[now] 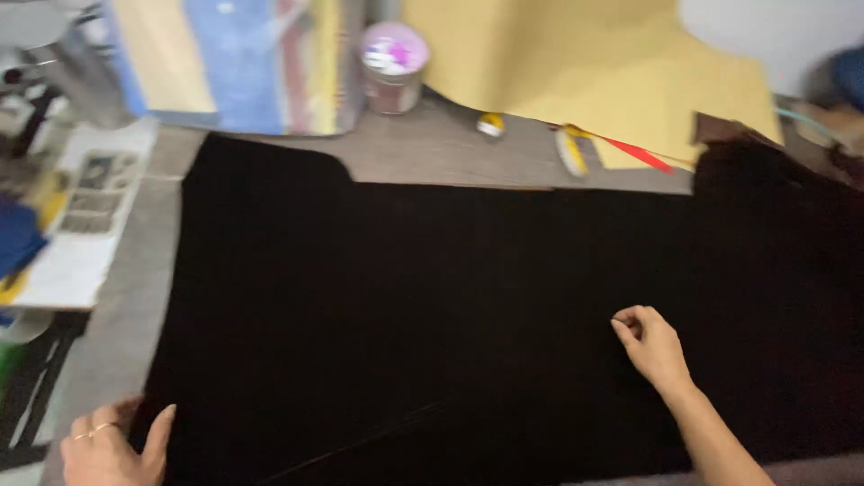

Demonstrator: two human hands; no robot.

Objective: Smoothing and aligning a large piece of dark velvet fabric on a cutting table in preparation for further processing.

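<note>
Black fabric (468,315) lies spread flat over the grey table (432,148), filling most of my view. My left hand (108,445) sits at its 7 o'clock corner, fingers together, thumb spread onto the cloth edge — a ring shows on one finger. My right hand (650,346) rests on the cloth toward 4 o'clock, fingers curled in, pinching at the surface. At 12 o'clock — yellow paper sheets (585,72) and a small tin (393,65).
</note>
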